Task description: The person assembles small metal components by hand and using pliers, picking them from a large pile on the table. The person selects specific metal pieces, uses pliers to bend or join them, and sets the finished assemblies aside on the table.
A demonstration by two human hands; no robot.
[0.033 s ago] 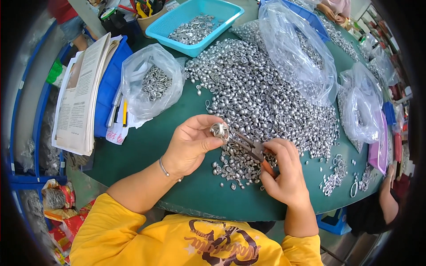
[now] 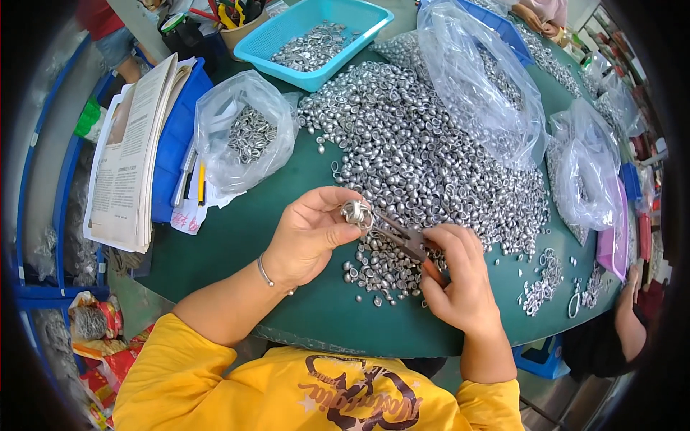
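Note:
Between thumb and fingers, my left hand (image 2: 314, 228) pinches several small silver metal rings (image 2: 355, 212) held together in a bunch. My right hand (image 2: 462, 276) is wrapped round the orange handles of a pair of pliers (image 2: 410, 243). The plier jaws point up and left, close to the rings; whether they touch them I cannot tell. Beneath and beyond both hands spreads a large heap of small silver domed metal pieces (image 2: 410, 136) on the green table (image 2: 302, 316).
Left of the heap stand an open clear plastic bag (image 2: 208, 136) of metal pieces and a blue bin (image 2: 183, 129) with papers (image 2: 129, 158). A turquoise basket (image 2: 316, 77) lies behind. Clear bags (image 2: 586, 165) and small piles (image 2: 543, 284) are at right. Another person's arm (image 2: 627, 323) shows there.
Almost nothing differs. My right hand and the pliers have shifted very slightly left; my left hand keeps its hold on the rings.

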